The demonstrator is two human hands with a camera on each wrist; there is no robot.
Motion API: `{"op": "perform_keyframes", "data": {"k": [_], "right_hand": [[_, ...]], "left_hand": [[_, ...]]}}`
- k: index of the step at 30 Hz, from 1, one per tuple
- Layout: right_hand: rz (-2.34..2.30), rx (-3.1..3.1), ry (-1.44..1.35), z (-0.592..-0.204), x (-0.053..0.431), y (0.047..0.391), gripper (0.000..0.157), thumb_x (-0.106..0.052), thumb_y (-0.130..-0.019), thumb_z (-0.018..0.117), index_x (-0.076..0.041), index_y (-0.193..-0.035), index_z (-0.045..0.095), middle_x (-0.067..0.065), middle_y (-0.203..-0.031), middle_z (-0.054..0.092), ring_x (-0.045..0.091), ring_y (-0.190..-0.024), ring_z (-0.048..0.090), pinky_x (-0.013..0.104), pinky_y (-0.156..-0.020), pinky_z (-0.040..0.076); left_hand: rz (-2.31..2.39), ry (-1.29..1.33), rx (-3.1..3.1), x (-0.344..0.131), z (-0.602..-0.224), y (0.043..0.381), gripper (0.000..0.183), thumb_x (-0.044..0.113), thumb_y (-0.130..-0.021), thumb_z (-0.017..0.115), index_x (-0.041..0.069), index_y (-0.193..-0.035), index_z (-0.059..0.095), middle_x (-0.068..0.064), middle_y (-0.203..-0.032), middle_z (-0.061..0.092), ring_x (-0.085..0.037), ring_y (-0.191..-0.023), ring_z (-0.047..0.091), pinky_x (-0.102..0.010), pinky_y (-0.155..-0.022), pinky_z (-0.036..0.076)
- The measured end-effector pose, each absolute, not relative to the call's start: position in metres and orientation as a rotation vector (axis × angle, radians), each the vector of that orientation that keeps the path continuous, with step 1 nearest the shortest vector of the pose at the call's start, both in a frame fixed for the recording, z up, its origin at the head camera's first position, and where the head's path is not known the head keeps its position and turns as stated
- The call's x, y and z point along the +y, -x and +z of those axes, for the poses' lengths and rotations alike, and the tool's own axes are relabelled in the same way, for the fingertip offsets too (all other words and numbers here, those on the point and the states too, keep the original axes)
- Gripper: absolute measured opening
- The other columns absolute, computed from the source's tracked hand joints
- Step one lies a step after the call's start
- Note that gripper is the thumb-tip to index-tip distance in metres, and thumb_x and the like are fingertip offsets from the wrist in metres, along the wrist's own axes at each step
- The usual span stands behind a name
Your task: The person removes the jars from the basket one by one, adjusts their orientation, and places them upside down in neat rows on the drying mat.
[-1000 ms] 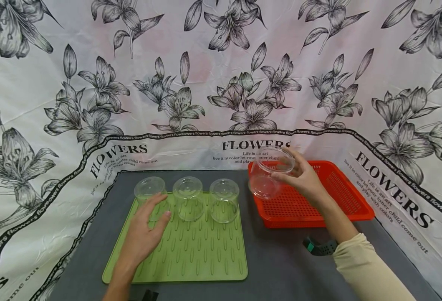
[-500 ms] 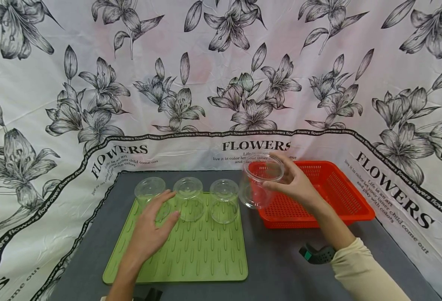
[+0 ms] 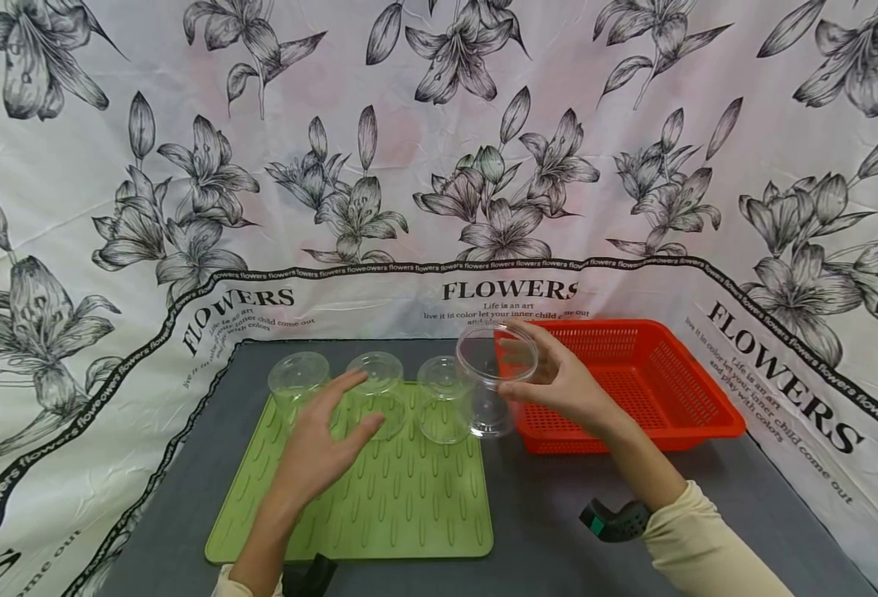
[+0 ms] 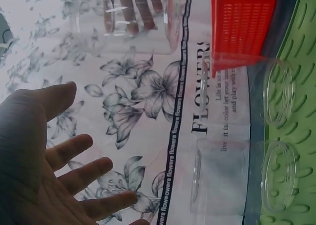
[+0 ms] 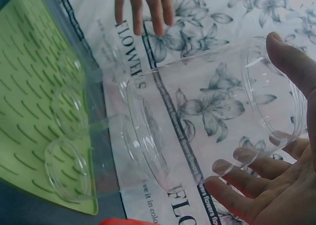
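My right hand (image 3: 565, 385) grips a clear cylindrical jar (image 3: 487, 410) near its upper rim, thumb on one side and fingers on the other. The jar is tilted in the air between the green ridged mat (image 3: 349, 531) and the red basket. Three similar clear jars stand in a row along the mat's far edge: a left jar (image 3: 289, 375), a middle jar (image 3: 386, 419) and a right jar (image 3: 444, 419). My left hand (image 3: 319, 456) hovers over the mat, fingers spread and holding nothing, partly covering the left and middle jars. In the left wrist view its fingers (image 4: 86, 175) touch nothing.
A red perforated basket (image 3: 677, 390) stands on the dark grey tabletop (image 3: 543, 539) at the right. Behind the table hangs a white cloth (image 3: 409, 298) printed with flowers. Dark straps with small devices are on both wrists.
My right hand has carried the jar left and down, from over the basket towards the right jar. My left hand has drifted right, from the left jar towards the middle one.
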State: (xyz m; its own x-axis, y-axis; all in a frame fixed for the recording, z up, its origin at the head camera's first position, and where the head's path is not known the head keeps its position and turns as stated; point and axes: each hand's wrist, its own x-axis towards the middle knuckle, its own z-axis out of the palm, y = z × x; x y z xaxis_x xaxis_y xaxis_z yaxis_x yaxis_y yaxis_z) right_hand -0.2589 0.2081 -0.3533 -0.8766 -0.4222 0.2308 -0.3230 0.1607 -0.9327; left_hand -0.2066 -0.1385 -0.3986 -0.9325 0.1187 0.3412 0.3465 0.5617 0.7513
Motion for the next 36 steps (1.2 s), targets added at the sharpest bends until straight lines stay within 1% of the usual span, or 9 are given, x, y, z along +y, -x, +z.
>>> {"op": "perform_keyframes", "data": {"k": [8,13,15,20,23,26,28,32,36], "right_hand": [[-1.787,2.352,0.795,-0.357,0.2,0.255,0.085,-0.013,-0.087,0.081,-0.028,-0.157,0.035,0.015,-0.155,0.049,0.041,-0.139,0.05,0.047,-0.102,0.054],[-1.779,2.342,0.814,-0.359,0.195,0.251,0.087,-0.014,-0.086,0.082,-0.029,-0.157,0.035,0.014,-0.154,0.05,0.038,-0.138,0.051,0.047,-0.101,0.054],[-1.778,2.334,0.836,-0.361,0.193,0.25,0.088,-0.014,-0.085,0.083,-0.028,-0.157,0.036,0.015,-0.153,0.051,0.038,-0.137,0.052,0.051,-0.102,0.053],[-1.751,2.326,0.897,-0.364,0.187,0.248,0.088,-0.016,-0.084,0.084,-0.026,-0.157,0.036,0.015,-0.152,0.051,0.037,-0.136,0.055,0.062,-0.106,0.047],[-1.719,2.337,0.914,-0.365,0.184,0.247,0.088,-0.019,-0.084,0.084,-0.028,-0.157,0.037,0.013,-0.153,0.051,0.036,-0.136,0.055,0.061,-0.104,0.049],[-1.69,2.349,0.908,-0.367,0.181,0.245,0.088,-0.023,-0.083,0.085,-0.031,-0.156,0.037,0.011,-0.153,0.051,0.036,-0.137,0.055,0.058,-0.104,0.05],[-1.681,2.346,0.913,-0.368,0.179,0.245,0.088,-0.023,-0.083,0.085,-0.032,-0.156,0.037,0.012,-0.154,0.05,0.038,-0.139,0.052,0.06,-0.104,0.049],[-1.664,2.339,0.914,-0.37,0.175,0.243,0.091,-0.022,-0.082,0.086,-0.033,-0.157,0.036,0.013,-0.157,0.047,0.04,-0.144,0.046,0.068,-0.107,0.044],[-1.653,2.333,0.909,-0.371,0.173,0.241,0.093,-0.022,-0.081,0.088,-0.035,-0.157,0.035,0.012,-0.158,0.046,0.039,-0.144,0.045,0.064,-0.105,0.047]], "left_hand": [[-1.304,0.467,-2.549,-0.127,-0.394,0.218,0.07,0.05,-0.089,0.075,0.034,-0.151,0.047,0.0,-0.161,0.043,-0.034,-0.15,0.038,-0.071,-0.115,0.031],[-1.346,0.515,-2.581,-0.118,-0.388,0.222,0.075,0.054,-0.085,0.078,0.043,-0.151,0.043,0.008,-0.161,0.042,-0.032,-0.15,0.038,-0.071,-0.113,0.034],[-1.347,0.536,-2.605,-0.114,-0.386,0.222,0.077,0.054,-0.083,0.079,0.047,-0.15,0.042,0.009,-0.162,0.041,-0.033,-0.15,0.039,-0.072,-0.112,0.035],[-1.398,0.609,-2.634,-0.107,-0.382,0.224,0.086,0.053,-0.078,0.085,0.053,-0.15,0.038,0.007,-0.163,0.039,-0.032,-0.149,0.04,-0.072,-0.11,0.037],[-1.466,0.642,-2.644,-0.102,-0.38,0.225,0.092,0.051,-0.074,0.088,0.054,-0.15,0.037,0.002,-0.161,0.042,-0.034,-0.145,0.045,-0.071,-0.108,0.04],[-1.542,0.682,-2.646,-0.099,-0.38,0.225,0.097,0.045,-0.072,0.092,0.052,-0.152,0.037,-0.003,-0.159,0.045,-0.038,-0.14,0.051,-0.066,-0.106,0.045],[-1.585,0.735,-2.629,-0.097,-0.381,0.225,0.1,0.04,-0.072,0.093,0.046,-0.154,0.036,-0.005,-0.158,0.046,-0.04,-0.138,0.052,-0.061,-0.106,0.048],[-1.68,0.846,-2.566,-0.094,-0.384,0.226,0.105,0.031,-0.073,0.094,0.032,-0.159,0.034,-0.006,-0.159,0.044,-0.04,-0.141,0.05,-0.055,-0.108,0.05],[-1.747,0.883,-2.537,-0.093,-0.386,0.226,0.108,0.027,-0.073,0.094,0.027,-0.16,0.031,-0.012,-0.159,0.043,-0.042,-0.141,0.049,-0.049,-0.106,0.052]]}}
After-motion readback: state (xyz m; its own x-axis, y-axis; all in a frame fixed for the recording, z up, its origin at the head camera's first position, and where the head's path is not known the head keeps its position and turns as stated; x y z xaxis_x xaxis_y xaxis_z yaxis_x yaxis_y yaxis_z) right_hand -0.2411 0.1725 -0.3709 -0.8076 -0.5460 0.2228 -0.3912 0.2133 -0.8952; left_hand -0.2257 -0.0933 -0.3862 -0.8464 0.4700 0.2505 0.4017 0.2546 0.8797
